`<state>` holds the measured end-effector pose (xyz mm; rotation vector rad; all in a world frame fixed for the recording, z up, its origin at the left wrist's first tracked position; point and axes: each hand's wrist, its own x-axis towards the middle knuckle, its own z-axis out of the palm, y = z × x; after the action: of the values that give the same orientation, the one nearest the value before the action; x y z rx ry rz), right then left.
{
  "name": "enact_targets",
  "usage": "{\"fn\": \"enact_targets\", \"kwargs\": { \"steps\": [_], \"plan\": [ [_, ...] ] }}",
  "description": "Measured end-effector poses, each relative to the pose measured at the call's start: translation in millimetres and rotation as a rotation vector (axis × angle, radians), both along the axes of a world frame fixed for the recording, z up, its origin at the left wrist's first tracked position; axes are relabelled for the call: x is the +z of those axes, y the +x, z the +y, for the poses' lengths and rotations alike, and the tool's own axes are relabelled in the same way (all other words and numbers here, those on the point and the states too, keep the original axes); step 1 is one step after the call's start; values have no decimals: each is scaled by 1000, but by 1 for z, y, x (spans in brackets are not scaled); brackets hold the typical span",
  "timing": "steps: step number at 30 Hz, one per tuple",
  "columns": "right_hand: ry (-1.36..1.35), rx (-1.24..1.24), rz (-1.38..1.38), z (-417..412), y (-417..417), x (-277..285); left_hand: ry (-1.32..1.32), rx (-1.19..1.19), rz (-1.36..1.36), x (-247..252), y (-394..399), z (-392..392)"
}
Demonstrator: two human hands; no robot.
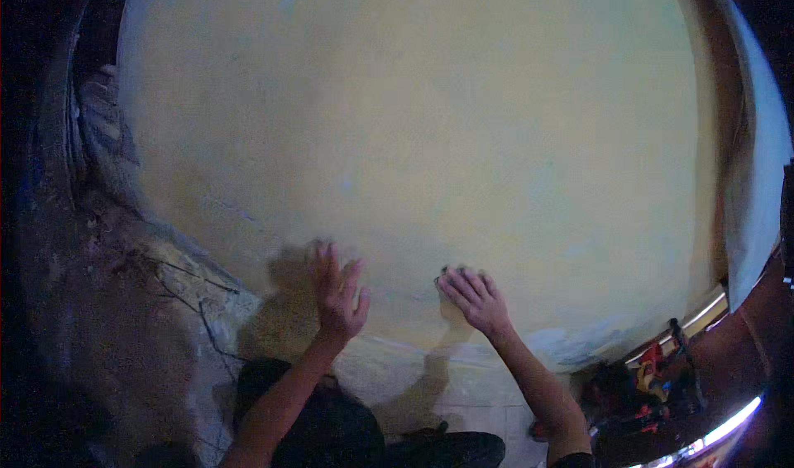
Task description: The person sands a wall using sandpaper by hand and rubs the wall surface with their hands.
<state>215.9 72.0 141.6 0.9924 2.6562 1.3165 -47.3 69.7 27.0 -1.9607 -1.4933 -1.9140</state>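
Note:
A broad pale yellowish surface (434, 133) fills most of the view; whether it is a wall or a panel I cannot tell. My left hand (341, 297) is in front of its lower part, fingers spread and slightly blurred, with nothing visible in it. To its right, my right hand (476, 297) is held palm toward the same surface, fingers extended and fairly close together. Both hands cast shadows on it. Whether either palm touches it cannot be made out. No object shows in the right hand, though its palm is hidden.
Pale floor tiles (484, 406) show below the surface's lower edge. Dark cables (205, 319) run over the rough ground at left. Red, yellow and dark items (651, 375) are piled at lower right. A brown upright edge (726, 145) borders the surface at right. My dark-clothed legs (329, 424) are below.

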Motion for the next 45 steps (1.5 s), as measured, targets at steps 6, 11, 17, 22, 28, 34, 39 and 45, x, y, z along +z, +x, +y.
{"fn": "enact_targets", "kwargs": {
  "steps": [6,11,17,22,28,34,39,45],
  "plan": [
    [29,-73,4,5,-45,1,10,9,81,1,-10,3],
    [23,-38,-11,-6,-1,6,26,15,9,6,-14,-2],
    [95,-125,1,-5,-38,-4,18,-6,0,5,-12,4],
    [51,-97,81,-10,9,0,17,1,-11,7,-16,-3],
    [69,-104,66,-7,-38,-1,42,-2,-15,5,-10,6],
    [75,-106,94,-6,1,-11,-19,34,12,10,-14,-1],
    [-62,-69,38,3,-65,-12,29,62,-60,9,-18,6],
    [19,39,-22,7,-45,-27,-12,3,-10,11,-17,-6]
  ]
}}
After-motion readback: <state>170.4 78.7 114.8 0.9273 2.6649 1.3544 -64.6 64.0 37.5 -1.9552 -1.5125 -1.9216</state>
